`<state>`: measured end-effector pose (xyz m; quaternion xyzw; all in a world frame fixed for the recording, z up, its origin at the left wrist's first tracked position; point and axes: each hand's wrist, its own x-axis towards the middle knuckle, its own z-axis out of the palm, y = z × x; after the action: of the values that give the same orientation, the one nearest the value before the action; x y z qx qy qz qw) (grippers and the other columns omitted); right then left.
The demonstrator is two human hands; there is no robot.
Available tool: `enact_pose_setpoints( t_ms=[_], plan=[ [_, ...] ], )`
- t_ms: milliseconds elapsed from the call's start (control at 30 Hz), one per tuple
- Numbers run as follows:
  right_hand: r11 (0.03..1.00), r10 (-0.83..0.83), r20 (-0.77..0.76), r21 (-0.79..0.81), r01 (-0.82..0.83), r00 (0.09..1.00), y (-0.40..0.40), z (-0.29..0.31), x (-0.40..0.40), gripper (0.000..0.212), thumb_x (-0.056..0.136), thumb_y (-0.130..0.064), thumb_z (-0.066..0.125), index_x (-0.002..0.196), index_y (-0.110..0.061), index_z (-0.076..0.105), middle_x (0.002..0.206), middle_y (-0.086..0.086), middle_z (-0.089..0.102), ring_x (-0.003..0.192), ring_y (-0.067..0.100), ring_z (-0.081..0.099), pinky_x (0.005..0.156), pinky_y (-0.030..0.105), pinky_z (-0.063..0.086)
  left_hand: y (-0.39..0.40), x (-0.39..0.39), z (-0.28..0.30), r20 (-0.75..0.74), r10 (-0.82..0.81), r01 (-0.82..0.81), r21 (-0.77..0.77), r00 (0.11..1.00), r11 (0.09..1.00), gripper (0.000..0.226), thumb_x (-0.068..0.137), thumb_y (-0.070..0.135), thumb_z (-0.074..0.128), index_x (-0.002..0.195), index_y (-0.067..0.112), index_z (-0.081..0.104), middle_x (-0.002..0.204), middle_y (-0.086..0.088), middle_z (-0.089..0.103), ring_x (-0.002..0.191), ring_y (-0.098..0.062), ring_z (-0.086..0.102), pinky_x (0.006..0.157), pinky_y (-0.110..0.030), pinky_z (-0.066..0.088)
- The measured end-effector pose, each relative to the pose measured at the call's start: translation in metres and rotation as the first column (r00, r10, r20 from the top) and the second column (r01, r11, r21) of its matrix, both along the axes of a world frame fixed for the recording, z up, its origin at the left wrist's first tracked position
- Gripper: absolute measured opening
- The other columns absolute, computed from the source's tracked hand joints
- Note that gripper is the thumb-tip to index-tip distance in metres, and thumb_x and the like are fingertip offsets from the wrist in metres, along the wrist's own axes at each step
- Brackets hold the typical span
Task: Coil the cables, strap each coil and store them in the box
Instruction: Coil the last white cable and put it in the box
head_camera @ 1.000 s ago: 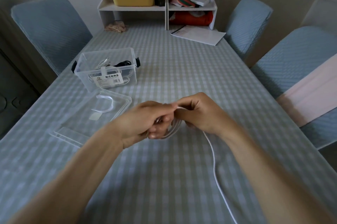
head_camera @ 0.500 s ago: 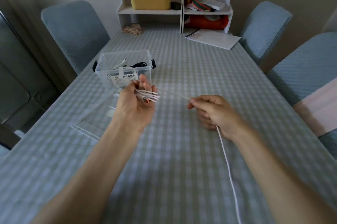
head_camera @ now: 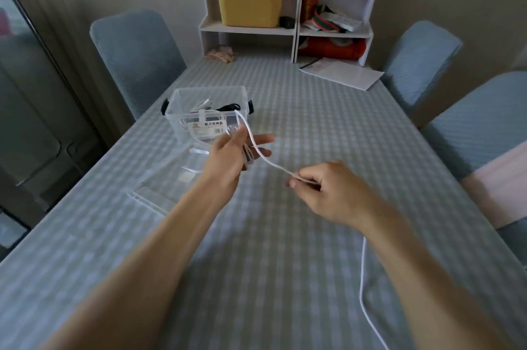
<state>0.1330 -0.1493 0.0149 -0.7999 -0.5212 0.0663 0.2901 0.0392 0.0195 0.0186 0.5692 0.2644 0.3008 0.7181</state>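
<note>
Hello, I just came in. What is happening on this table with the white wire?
A person is winding a white cable into a coil. The left hand holds the loops already made, and the right hand pinches the loose length and feeds it across. The rest of the cable trails over the checked tablecloth toward the near edge. The coil is not strapped yet. Behind the left hand stands the clear storage box, open, with other cables inside; its lid lies beside it.

A white paper label [head_camera: 207, 127] on the front wall of the clear plastic storage box [head_camera: 182, 99], at eleven o'clock, reads roughly "收纳盒"; its smaller print is illegible.
</note>
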Motion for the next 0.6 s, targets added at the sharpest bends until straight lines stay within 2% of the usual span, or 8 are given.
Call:
enact_pose_setpoints(
  t_ms=[67, 133, 233, 333, 400, 467, 533, 600],
  plan=[
    [0.999, 0.000, 0.030, -0.054, 0.001, 1.000, 0.002, 0.003, -0.004, 0.033, 0.099, -0.032, 0.054, 0.076, -0.012, 0.066, 0.045, -0.010, 0.047, 0.045, 0.013, 0.042, 0.045, 0.023, 0.029, -0.005, -0.001, 0.004, -0.024, -0.015, 0.015, 0.003, 1.000, 1.000, 0.026, 0.105, 0.027, 0.042, 0.085, 0.015, 0.053, 0.085, -0.006, 0.077, 0.058, -0.016, 0.065, 0.064, -0.030, 0.042],
    [0.999, -0.003, 0.004, -0.051, 0.003, 1.000, 0.002, 0.003, -0.006, 0.032, 0.098, -0.031, 0.055, 0.072, -0.015, 0.063, 0.043, -0.008, 0.045, 0.042, 0.012, 0.040, 0.047, 0.028, 0.032, -0.009, 0.001, 0.005, -0.052, 0.003, -0.005, -0.035, 0.999, 0.999, 0.022, 0.104, 0.021, 0.045, 0.086, 0.012, 0.054, 0.071, -0.005, 0.074, 0.050, -0.015, 0.060, 0.059, -0.026, 0.042],
    [0.985, 0.044, -0.210, 0.175, -0.007, 0.977, -0.001, 0.005, -0.006, 0.016, 0.091, -0.032, 0.064, 0.079, -0.021, 0.067, 0.047, -0.001, 0.044, 0.045, 0.011, 0.040, 0.049, 0.030, 0.034, -0.006, 0.003, -0.002, -0.150, 0.025, -0.023, 0.009, 0.988, 1.000, 0.022, 0.100, 0.013, 0.047, 0.080, 0.010, 0.057, 0.049, 0.002, 0.058, 0.044, -0.013, 0.049, 0.062, -0.034, 0.037],
    [0.890, 0.025, -0.383, 0.430, 0.155, 0.923, 0.000, 0.009, -0.005, 0.014, 0.096, -0.025, 0.063, 0.085, -0.018, 0.065, 0.048, -0.005, 0.039, 0.044, 0.008, 0.034, 0.046, 0.024, 0.029, -0.004, 0.002, -0.009, -0.211, -0.017, 0.022, 0.021, 0.977, 1.000, 0.024, 0.100, 0.012, 0.045, 0.080, 0.008, 0.056, 0.043, 0.004, 0.044, 0.040, -0.012, 0.037, 0.053, -0.028, 0.032],
    [0.814, -0.108, -0.331, 0.512, 0.274, 0.938, 0.004, 0.005, -0.003, 0.013, 0.098, -0.023, 0.060, 0.086, -0.016, 0.062, 0.049, -0.008, 0.040, 0.043, 0.008, 0.034, 0.045, 0.022, 0.030, -0.003, 0.001, -0.009, -0.247, -0.032, 0.043, 0.039, 0.968, 0.998, 0.026, 0.101, 0.013, 0.044, 0.081, 0.006, 0.057, 0.042, 0.004, 0.039, 0.036, -0.011, 0.033, 0.048, -0.025, 0.032],
    [0.801, -0.273, -0.219, 0.487, 0.348, 0.937, 0.006, -0.004, 0.002, 0.004, 0.095, -0.018, 0.060, 0.098, -0.017, 0.062, 0.056, -0.006, 0.052, 0.046, 0.011, 0.046, 0.047, 0.027, 0.039, -0.003, 0.001, -0.009, -0.286, -0.030, 0.055, 0.080, 0.958, 0.995, 0.025, 0.101, 0.014, 0.044, 0.083, 0.005, 0.060, 0.043, 0.004, 0.038, 0.036, -0.010, 0.034, 0.043, -0.022, 0.034],
    [0.844, -0.374, -0.120, 0.368, 0.391, 0.920, 0.006, -0.014, 0.007, 0.030, 0.090, -0.016, 0.060, 0.120, -0.018, 0.056, 0.082, -0.002, 0.064, 0.063, 0.014, 0.058, 0.059, 0.033, 0.047, -0.005, 0.001, -0.009, -0.327, -0.022, 0.072, 0.142, 0.945, 0.987, 0.026, 0.101, 0.015, 0.044, 0.086, 0.004, 0.062, 0.042, 0.004, 0.039, 0.036, -0.008, 0.036, 0.040, -0.019, 0.034],
    [0.882, -0.412, -0.015, 0.245, 0.403, 0.911, 0.006, -0.020, 0.007, 0.056, 0.089, -0.027, 0.063, 0.140, -0.019, 0.041, 0.116, 0.000, 0.058, 0.081, 0.018, 0.061, 0.068, 0.031, 0.046, -0.009, 0.002, -0.010, -0.371, -0.012, 0.104, 0.228, 0.928, 0.968, 0.026, 0.099, 0.015, 0.045, 0.084, 0.006, 0.064, 0.041, 0.006, 0.042, 0.036, -0.008, 0.038, 0.044, -0.022, 0.034]
  ],
)
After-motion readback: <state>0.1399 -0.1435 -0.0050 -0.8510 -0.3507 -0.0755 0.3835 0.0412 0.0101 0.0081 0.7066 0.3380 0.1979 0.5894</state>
